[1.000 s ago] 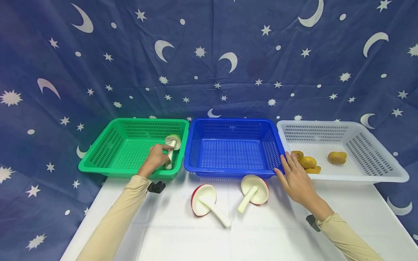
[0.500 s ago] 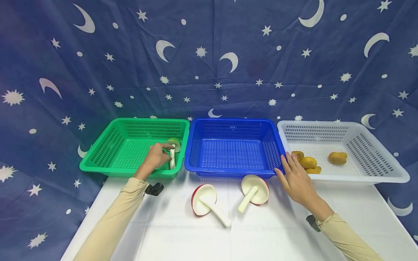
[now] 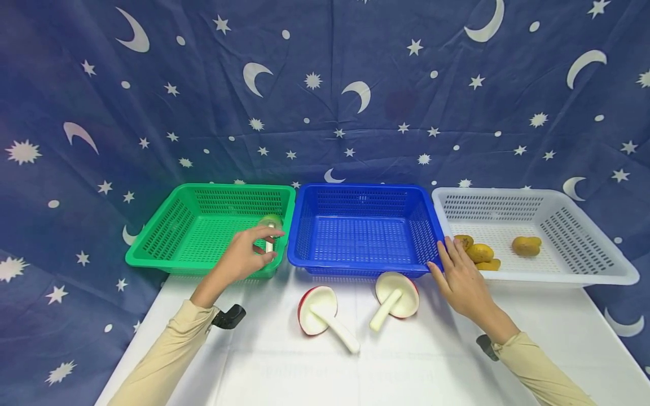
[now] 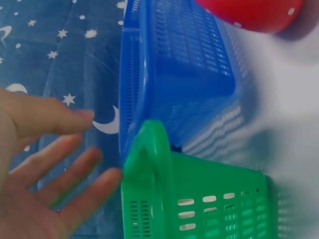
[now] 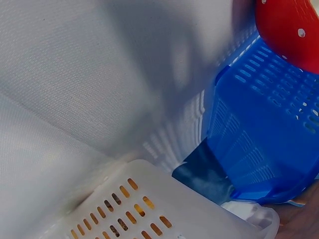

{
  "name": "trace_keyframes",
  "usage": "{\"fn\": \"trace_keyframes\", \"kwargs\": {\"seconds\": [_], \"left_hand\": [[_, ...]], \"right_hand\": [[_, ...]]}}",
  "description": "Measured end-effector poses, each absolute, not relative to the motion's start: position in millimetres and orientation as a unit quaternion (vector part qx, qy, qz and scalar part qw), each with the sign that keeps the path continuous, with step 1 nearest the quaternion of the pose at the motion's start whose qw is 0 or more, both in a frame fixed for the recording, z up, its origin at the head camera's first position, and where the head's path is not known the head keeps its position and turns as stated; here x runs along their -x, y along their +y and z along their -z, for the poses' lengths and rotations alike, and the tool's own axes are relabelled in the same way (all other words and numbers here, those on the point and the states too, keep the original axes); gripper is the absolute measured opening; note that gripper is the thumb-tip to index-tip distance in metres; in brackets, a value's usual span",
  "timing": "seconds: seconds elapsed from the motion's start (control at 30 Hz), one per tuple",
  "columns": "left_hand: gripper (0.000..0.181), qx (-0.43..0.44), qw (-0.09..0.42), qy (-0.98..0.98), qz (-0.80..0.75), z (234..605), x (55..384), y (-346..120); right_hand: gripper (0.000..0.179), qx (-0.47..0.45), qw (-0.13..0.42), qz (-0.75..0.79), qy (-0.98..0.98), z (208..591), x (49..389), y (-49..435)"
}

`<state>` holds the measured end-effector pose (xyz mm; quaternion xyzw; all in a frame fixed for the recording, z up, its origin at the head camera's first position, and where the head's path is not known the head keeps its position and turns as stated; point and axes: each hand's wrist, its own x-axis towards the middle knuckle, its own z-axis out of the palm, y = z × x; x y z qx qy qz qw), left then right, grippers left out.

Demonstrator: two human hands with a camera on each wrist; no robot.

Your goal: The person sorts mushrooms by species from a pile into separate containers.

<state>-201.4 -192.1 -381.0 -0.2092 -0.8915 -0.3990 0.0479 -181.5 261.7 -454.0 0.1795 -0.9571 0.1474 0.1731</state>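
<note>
My left hand (image 3: 242, 258) is over the front right corner of the green basket (image 3: 152, 263), its fingers spread and holding nothing. Behind those fingers lies a toy mushroom with a green cap and white stem (image 3: 269, 244), partly hidden by them. In the left wrist view the fingers (image 4: 82, 201) are apart, beside the green rim. My right hand (image 3: 464, 285) rests with extended fingers where the blue basket (image 3: 350, 265) meets the white basket (image 3: 558, 277). Two red-capped mushrooms lie on the table before the blue basket, one left (image 3: 317, 310) and one right (image 3: 404, 299).
Several yellow-brown, potato-like pieces (image 3: 479, 252) sit in the white basket, most at its left end, one lumpy piece (image 3: 526, 246) further right. The three baskets stand in a row on the white-covered table (image 3: 304, 378), before a dark blue curtain (image 3: 304, 141) with moons and stars.
My left hand has let go of the green-capped mushroom, which now lies in the green basket, and has drawn back slightly with fingers wider apart. The right hand has stayed put.
</note>
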Motion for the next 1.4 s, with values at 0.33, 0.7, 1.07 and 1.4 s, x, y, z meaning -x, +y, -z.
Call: {"fn": "trace_keyframes", "kwargs": {"seconds": [0.33,0.7,1.07,1.4], "left_hand": [[0.047,0.286,0.016,-0.861,0.421,380,174,-186],[0.047,0.29,-0.087,-0.841,0.448,406,157,-174],[0.062,0.288,-0.189,-0.785,0.515,440,160,-170],[0.072,0.29,-0.219,-0.731,0.577,469,166,-160]], "right_hand": [[0.059,-0.181,0.177,-0.149,-0.956,454,182,262],[0.058,-0.187,0.182,-0.148,-0.954,455,183,262],[0.059,-0.183,0.18,-0.147,-0.955,455,182,262],[0.059,-0.177,0.179,-0.143,-0.957,455,181,261]]}}
